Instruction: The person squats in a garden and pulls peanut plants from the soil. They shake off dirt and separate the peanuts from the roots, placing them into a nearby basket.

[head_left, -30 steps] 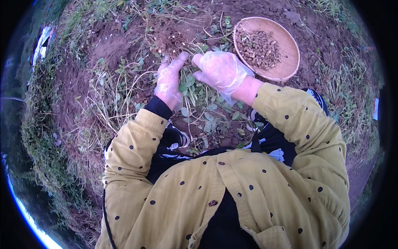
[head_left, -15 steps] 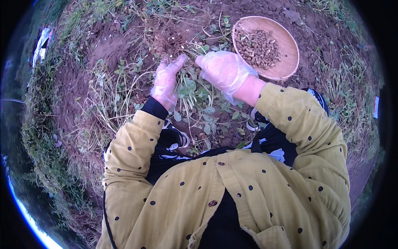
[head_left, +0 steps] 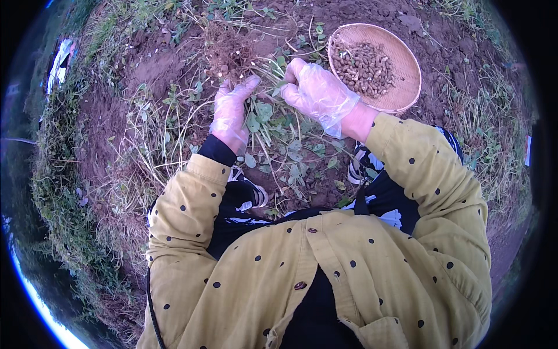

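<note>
A peanut plant lies before me, its tangled brown roots [head_left: 228, 53] pointing away and its green leafy stems [head_left: 264, 119] trailing toward my feet. My left hand [head_left: 231, 109], in a clear plastic glove, is closed around the plant just below the roots. To the right of the stems, my gloved right hand [head_left: 321, 96] has its fingers curled in; whatever they hold is hidden. Just beyond that hand sits a round woven basket [head_left: 407, 75], tilted, with a heap of unshelled peanuts [head_left: 365, 68] in it.
Brown soil [head_left: 154, 70] shows between scattered plants. Pulled stems and dry vines [head_left: 154, 139] lie left of my left hand. Grass and weeds [head_left: 64, 192] run along the left side. My shoes [head_left: 251, 193] are close below the plant.
My right hand has drawn slightly right, away from the roots and left hand, and its fingers have curled. The left hand stays almost in place at the plant.
</note>
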Action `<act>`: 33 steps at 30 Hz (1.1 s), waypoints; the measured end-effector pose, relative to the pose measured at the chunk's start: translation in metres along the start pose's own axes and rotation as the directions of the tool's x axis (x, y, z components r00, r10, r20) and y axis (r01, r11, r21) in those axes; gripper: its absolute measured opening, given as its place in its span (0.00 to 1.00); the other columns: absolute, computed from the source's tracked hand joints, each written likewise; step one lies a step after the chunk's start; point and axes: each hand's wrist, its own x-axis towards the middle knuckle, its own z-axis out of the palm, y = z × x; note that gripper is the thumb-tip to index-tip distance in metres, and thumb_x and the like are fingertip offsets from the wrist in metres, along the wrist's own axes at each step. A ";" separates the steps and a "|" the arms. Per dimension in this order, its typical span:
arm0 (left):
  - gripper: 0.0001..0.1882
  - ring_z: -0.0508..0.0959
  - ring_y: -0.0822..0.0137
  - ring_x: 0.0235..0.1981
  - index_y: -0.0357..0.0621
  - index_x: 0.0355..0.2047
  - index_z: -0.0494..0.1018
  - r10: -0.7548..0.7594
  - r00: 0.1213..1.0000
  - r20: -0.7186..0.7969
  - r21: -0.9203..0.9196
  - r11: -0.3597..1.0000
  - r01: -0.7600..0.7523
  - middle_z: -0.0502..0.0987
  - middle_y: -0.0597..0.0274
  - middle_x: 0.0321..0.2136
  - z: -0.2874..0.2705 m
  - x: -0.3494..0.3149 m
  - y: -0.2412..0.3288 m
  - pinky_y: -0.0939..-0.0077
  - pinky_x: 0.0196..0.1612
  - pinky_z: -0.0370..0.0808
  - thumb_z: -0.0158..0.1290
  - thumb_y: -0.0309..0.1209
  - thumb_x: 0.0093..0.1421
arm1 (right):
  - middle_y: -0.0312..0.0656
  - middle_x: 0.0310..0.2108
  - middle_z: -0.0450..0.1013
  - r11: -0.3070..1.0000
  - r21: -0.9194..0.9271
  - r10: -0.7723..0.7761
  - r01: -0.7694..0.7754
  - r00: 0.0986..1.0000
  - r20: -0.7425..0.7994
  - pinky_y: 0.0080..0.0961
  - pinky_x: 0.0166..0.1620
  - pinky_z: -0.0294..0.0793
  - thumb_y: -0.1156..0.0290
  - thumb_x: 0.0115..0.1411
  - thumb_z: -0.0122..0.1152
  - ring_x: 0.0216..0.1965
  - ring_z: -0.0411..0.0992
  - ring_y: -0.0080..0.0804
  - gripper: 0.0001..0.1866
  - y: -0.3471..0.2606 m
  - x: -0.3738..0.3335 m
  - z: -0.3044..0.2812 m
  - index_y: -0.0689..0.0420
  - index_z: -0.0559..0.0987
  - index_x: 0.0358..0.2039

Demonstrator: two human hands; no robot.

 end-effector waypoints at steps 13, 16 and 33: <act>0.47 0.78 0.62 0.44 0.40 0.68 0.37 -0.023 1.000 -0.011 -0.045 0.999 0.022 0.76 0.54 0.47 0.009 -0.012 -0.006 0.65 0.46 0.78 0.58 0.24 0.58 | 0.52 0.27 0.75 0.919 -0.303 -0.225 0.253 0.967 0.124 0.45 0.36 0.75 0.66 0.53 0.61 0.32 0.76 0.53 0.12 0.004 0.001 0.012 0.58 0.74 0.36; 0.47 0.79 0.64 0.41 0.40 0.67 0.39 0.023 0.997 -0.074 -0.007 1.000 -0.023 0.77 0.51 0.45 0.005 -0.004 -0.013 0.66 0.44 0.77 0.59 0.23 0.57 | 0.50 0.24 0.75 0.913 -0.361 -0.120 0.190 0.971 0.208 0.44 0.36 0.74 0.60 0.54 0.59 0.30 0.75 0.53 0.13 -0.008 0.001 0.009 0.57 0.76 0.31; 0.18 0.81 0.65 0.34 0.46 0.46 0.75 -0.170 0.958 0.231 -0.104 0.975 0.198 0.79 0.61 0.37 -0.030 0.004 0.017 0.69 0.39 0.80 0.58 0.42 0.60 | 0.50 0.38 0.76 0.648 -0.743 0.027 -0.168 0.980 -0.198 0.35 0.44 0.73 0.62 0.59 0.60 0.40 0.74 0.49 0.16 0.058 0.008 -0.113 0.58 0.77 0.45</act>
